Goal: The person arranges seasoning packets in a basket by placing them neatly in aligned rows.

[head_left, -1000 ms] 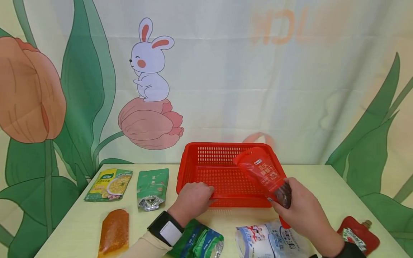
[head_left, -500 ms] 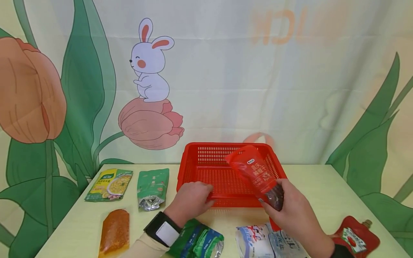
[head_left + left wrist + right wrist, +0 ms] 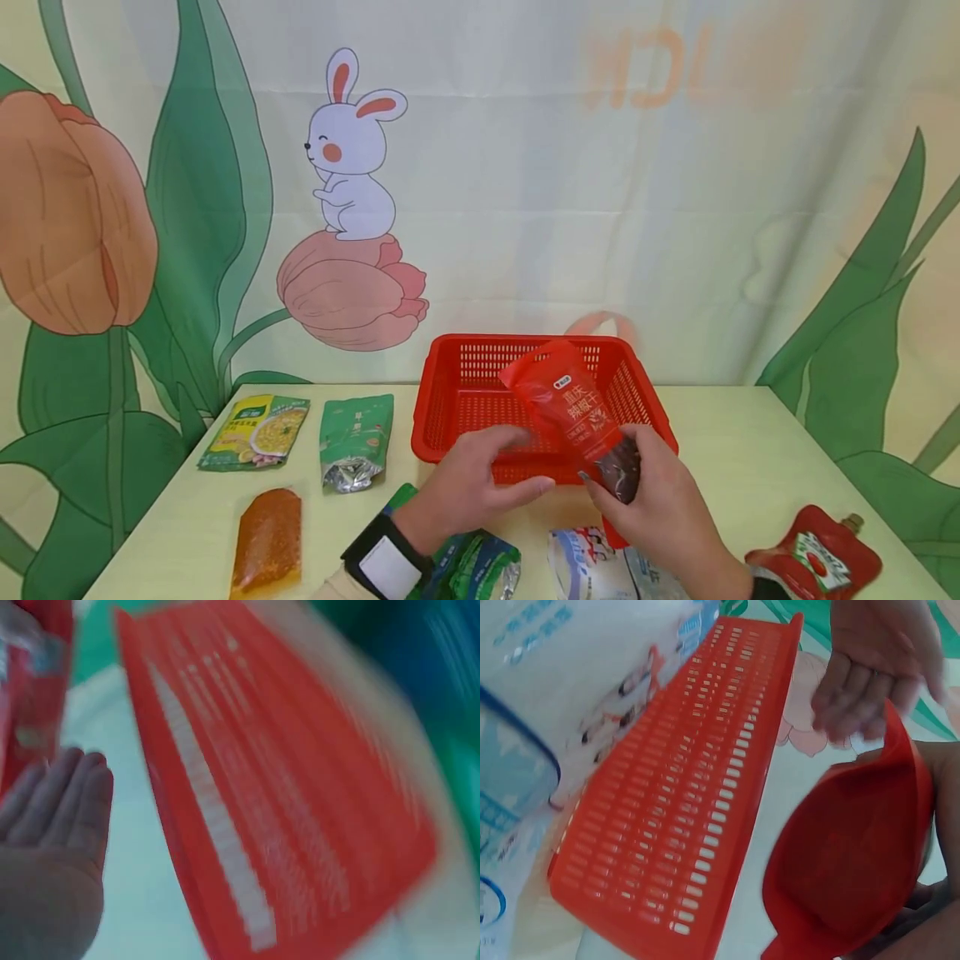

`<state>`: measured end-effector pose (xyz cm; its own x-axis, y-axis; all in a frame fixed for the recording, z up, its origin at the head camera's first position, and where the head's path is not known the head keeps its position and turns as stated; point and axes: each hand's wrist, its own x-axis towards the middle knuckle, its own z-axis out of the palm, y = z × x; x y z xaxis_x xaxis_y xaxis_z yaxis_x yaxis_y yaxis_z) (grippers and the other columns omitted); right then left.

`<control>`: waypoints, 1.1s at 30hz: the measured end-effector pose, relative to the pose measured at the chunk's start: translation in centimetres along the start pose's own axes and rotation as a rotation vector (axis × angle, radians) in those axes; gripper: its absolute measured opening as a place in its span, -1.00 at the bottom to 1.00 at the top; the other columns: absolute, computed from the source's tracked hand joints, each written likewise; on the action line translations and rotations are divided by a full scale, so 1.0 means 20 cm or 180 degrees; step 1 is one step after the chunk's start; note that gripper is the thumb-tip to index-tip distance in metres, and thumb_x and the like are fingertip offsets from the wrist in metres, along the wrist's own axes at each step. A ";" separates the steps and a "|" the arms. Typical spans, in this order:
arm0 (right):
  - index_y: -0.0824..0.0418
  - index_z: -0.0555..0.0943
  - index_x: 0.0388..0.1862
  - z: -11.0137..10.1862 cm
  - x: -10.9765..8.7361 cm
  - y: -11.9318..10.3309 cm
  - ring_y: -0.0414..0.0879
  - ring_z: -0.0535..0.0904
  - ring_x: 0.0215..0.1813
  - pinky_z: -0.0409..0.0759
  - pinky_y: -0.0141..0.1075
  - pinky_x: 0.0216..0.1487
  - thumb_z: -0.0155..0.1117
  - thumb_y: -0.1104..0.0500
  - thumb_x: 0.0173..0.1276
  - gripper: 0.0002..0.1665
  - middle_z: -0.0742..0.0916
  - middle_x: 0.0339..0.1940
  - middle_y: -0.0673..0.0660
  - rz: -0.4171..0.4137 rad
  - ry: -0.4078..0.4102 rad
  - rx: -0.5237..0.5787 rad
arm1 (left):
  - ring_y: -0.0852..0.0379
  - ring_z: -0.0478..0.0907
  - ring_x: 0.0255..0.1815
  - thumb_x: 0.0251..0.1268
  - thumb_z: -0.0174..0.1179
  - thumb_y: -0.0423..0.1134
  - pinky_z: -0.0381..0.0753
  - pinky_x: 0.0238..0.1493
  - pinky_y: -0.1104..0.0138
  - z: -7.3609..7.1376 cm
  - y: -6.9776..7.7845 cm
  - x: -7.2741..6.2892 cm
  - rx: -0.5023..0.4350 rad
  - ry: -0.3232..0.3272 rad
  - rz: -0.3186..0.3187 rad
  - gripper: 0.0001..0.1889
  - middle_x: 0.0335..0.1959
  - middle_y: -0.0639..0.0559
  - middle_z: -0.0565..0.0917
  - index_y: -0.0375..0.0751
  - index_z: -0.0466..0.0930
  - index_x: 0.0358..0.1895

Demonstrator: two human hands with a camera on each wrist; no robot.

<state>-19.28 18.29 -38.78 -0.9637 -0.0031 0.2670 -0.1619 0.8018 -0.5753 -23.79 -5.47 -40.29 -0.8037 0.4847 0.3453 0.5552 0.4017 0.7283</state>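
Perhaps the pouch slips, since the right hand grips just one end, while the left hand spreads empty.

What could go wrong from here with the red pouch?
1. The red pouch tilts, held by the right grip near its lower end, so it might swing or slip.
2. The left grip is close to the red basket's near rim and might nudge it.
3. If dropped short, the pouch could land on the white-and-blue bag.
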 end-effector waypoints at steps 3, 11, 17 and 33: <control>0.07 0.34 0.28 0.02 -0.02 -0.02 0.02 0.61 0.09 0.71 0.13 0.09 0.66 0.00 0.08 -0.11 0.63 0.12 0.08 -0.0091 0.0103 0.0071 | 0.19 0.69 0.14 0.36 0.32 0.12 0.68 0.20 0.27 0.09 0.06 -0.02 -0.1046 0.0086 -0.0329 -0.49 0.20 0.22 0.70 0.13 0.52 0.31; 0.14 0.33 0.16 0.06 -0.07 -0.07 -0.06 0.62 -0.02 0.76 0.00 0.05 0.72 0.09 -0.01 -0.12 0.58 0.02 0.07 -0.0420 0.0518 0.0341 | 0.02 0.63 0.27 0.38 0.33 0.00 0.63 0.30 0.10 0.28 0.24 -0.03 -0.3075 0.0498 -0.1373 -0.37 0.32 -0.05 0.64 -0.15 0.40 0.42; 0.12 0.36 0.05 0.11 -0.09 -0.08 -0.17 0.52 -0.03 0.79 -0.11 -0.06 0.80 0.13 -0.19 -0.09 0.58 -0.07 0.01 -0.0767 0.0972 0.0224 | 0.05 0.63 0.24 0.28 0.43 -0.02 0.59 0.35 0.08 0.35 0.32 -0.01 -0.3364 0.0870 -0.1444 -0.35 0.30 0.00 0.64 -0.08 0.41 0.38; 0.07 0.32 0.08 0.14 -0.13 -0.10 -0.28 0.36 0.06 0.68 -0.31 -0.09 0.80 0.16 -0.19 -0.06 0.49 -0.03 -0.11 -0.0881 0.0759 0.0457 | 0.03 0.66 0.17 0.15 0.53 -0.06 0.68 0.23 0.08 0.36 0.30 -0.01 -0.3067 0.1298 -0.1348 -0.32 0.21 0.02 0.68 -0.05 0.43 0.31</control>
<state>-17.05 14.98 -40.49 -0.8057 -0.0551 0.5897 -0.4533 0.6982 -0.5541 -18.79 2.35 -40.29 -0.9959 0.0909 0.0009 -0.0337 -0.3792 0.9247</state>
